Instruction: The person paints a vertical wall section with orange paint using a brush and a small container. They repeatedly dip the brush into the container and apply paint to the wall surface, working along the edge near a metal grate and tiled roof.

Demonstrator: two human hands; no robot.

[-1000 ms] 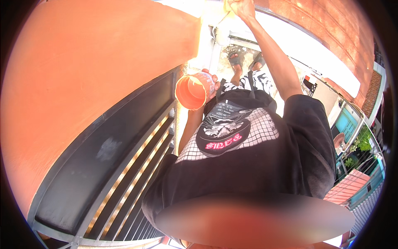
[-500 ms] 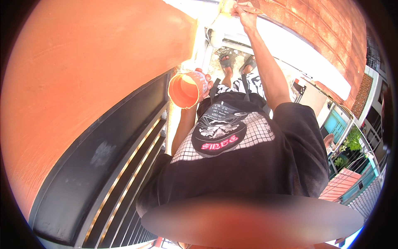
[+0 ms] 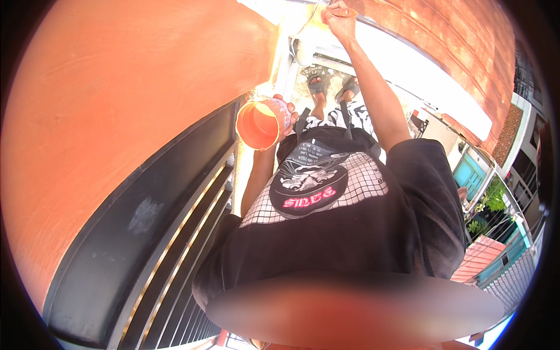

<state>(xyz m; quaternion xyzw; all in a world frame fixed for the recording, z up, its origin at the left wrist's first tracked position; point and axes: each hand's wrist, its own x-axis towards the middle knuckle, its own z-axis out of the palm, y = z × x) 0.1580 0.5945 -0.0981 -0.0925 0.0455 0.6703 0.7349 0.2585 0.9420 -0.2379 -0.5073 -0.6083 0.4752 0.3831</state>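
Note:
My left hand (image 3: 290, 114) is wrapped round an orange-stained paint cup (image 3: 258, 126), whose open mouth faces up toward the view. Orange paint coats its inside wall, and drips mark the outside. At the top of the view, my right hand (image 3: 340, 21) is stretched far out and closed on a paintbrush (image 3: 349, 12). Only its orange-brown handle shows clearly; the bristle end is lost in glare beside a pale, sunlit post. The large orange wall (image 3: 140, 76) stands to the left of the cup.
Below the orange wall run a dark metal panel (image 3: 140, 204) and slatted bars (image 3: 175, 268). A second orange surface (image 3: 443, 52) rises at the upper right, above a bright white strip. My sandalled feet (image 3: 318, 84) stand on sunlit ground. Houses and plants (image 3: 496, 195) lie off to the right.
My right hand has shifted slightly left and up with the paintbrush. The cup in my left hand has barely moved.

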